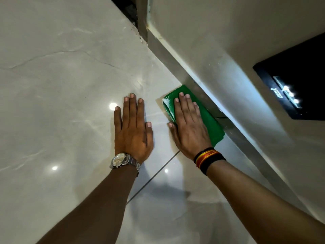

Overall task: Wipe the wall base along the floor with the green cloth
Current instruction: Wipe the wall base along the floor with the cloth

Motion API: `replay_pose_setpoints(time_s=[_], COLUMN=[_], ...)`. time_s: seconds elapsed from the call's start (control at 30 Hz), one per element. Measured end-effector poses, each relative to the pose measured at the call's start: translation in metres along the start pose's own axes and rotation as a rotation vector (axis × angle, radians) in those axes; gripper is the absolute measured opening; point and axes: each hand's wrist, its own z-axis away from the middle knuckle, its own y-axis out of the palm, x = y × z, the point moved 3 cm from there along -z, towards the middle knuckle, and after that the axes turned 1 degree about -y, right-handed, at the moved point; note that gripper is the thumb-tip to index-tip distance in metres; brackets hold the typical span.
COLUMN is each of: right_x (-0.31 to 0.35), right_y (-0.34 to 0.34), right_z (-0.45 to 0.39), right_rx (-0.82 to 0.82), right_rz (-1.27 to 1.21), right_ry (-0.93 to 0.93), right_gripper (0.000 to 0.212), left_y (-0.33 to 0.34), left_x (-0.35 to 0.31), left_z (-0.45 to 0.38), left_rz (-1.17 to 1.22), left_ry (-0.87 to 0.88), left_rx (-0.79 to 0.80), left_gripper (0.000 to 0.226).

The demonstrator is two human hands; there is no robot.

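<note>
A glossy pale marble-look tiled floor point(58, 88) fills the view from nine o'clock through six, veined with thin grey lines and dotted with small bright light reflections. A dark grout joint point(154, 175) runs diagonally through the tiles just below centre. At three o'clock a flat black rectangular panel point(299, 81) is mounted on the off-white painted wall point(219, 32), with a small lit strip on its face whose markings are too blurred to read. At twelve o'clock a dark gap point(126, 7) opens beside a grey vertical frame edge point(141, 20).
</note>
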Motion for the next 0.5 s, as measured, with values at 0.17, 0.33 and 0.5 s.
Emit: replay_pose_setpoints(time_s=[0.17,0.33,0.5], right_x=[0.002,0.036,0.062], right_y=[0.006,-0.009,-0.017], right_z=[-0.033,-0.094,-0.114], right_rx=[-0.151,-0.188,-0.149], right_rz=[-0.047,-0.042,0.046], right_ry=[-0.094,-0.092,-0.005], right_gripper=[0.057,0.055,0.064], left_y=[0.0,0.001,0.002], left_x=[0.0,0.0,0.001], left_z=[-0.001,0.001,0.0], left_rz=[0.003,-0.019,-0.026], left_ry=[0.001,0.0,-0.009], left_rx=[-0.01,-0.006,0.017], left_gripper=[0.072,0.074,0.073])
